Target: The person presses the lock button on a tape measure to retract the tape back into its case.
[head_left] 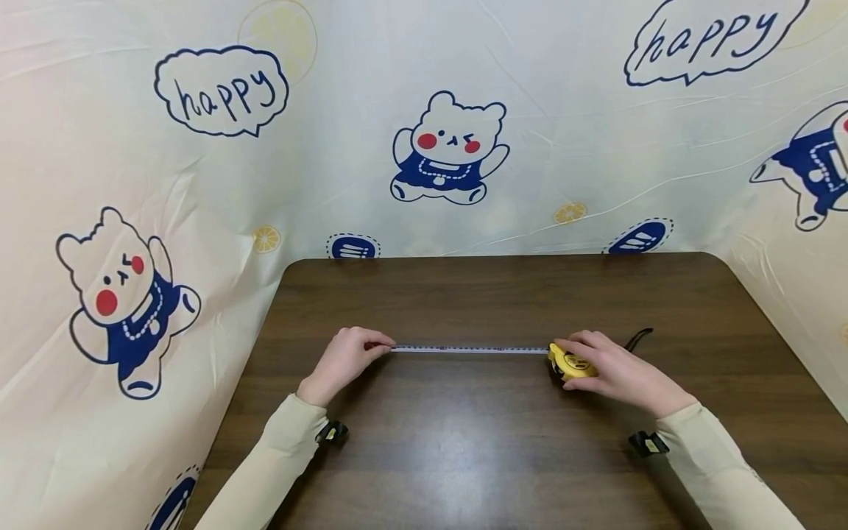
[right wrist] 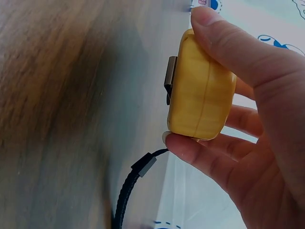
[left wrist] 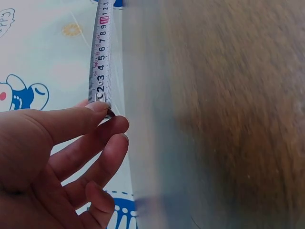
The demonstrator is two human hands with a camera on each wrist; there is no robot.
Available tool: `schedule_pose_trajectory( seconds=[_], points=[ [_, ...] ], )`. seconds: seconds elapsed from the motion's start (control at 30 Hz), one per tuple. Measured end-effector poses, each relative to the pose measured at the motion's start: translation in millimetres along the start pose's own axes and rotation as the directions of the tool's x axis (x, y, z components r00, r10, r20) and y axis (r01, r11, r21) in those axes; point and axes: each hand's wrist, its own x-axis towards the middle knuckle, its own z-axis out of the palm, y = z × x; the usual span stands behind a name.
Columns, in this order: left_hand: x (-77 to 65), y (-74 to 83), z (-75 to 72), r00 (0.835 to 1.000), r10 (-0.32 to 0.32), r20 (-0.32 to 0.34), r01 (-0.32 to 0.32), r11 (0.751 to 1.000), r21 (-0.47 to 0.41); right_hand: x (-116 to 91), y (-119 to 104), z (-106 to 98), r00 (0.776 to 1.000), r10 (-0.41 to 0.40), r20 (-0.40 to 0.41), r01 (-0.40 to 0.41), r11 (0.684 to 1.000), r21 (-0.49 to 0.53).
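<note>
A yellow tape measure (head_left: 568, 362) is gripped by my right hand (head_left: 612, 372), thumb on one side and fingers on the other. Its white blade (head_left: 470, 350) stretches straight to the left above the table. At the blade's end my left hand (head_left: 347, 357) pinches the tip between thumb and forefinger; low numbers on the blade (left wrist: 101, 62) show just past the thumb in the left wrist view. The right wrist view shows the rounded yellow case (right wrist: 200, 90), a metal clip (right wrist: 170, 76) on its side and a black wrist strap (right wrist: 126, 195) hanging from it.
A brown wooden table (head_left: 450, 434) with rounded far corners lies under both hands. Behind it and along its sides hangs a pale cloth (head_left: 358, 147) printed with bears, lemon slices and "happy" bubbles. Each wrist carries a small black camera mount (head_left: 331, 433).
</note>
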Motion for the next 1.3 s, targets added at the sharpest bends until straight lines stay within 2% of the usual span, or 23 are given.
schedule_pose_trajectory(
  seconds=[0.47,0.8,1.13,1.3],
  points=[
    [4.5,9.4,4.8,1.0,0.004,0.006,-0.004,1.0,-0.015,7.8,-5.6,1.9,0.999,0.024,0.033,-0.025,1.0,0.006],
    [4.8,15.7,8.8,1.0,0.0,0.023,0.001,1.0,-0.031,11.8,-9.1,5.7,1.0,-0.013,0.011,0.013,1.0,0.002],
    [7.1,19.8,11.4,1.0,0.004,0.023,-0.004,0.999,-0.035,16.4,-12.9,6.9,0.999,0.002,0.039,-0.002,1.0,0.012],
    [8.4,21.4,13.1,1.0,0.011,0.023,-0.01,0.999,-0.037,18.9,-14.7,8.5,1.0,-0.013,0.022,0.013,1.0,0.01]
  ],
)
